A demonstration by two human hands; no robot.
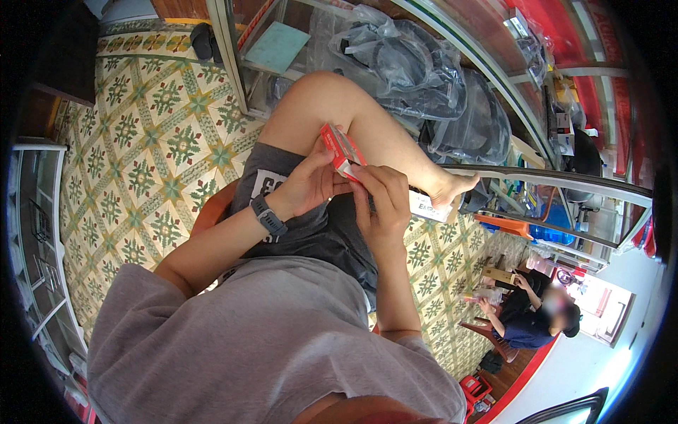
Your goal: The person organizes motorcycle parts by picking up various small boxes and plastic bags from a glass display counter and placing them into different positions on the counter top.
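Note:
A small red and white cardboard box [332, 146] with printing on it is held above my lap, near my raised knee. My left hand [310, 177] grips its side from the left, and a watch with a dark strap [268, 214] is on that wrist. The fingertips of my right hand [382, 204] pinch the near end of the box, where a white flap [347, 165] shows. My right fingers hide part of that end. What the box contains cannot be made out.
A glass display case [476, 63] holding plastic-wrapped dark parts [402, 58] stands beyond my leg. My bare foot is by a white carton [429, 206]. Another person [535, 318] sits at the right, holding a cardboard box [499, 275]. Glass shelving [47, 238] lines the left side.

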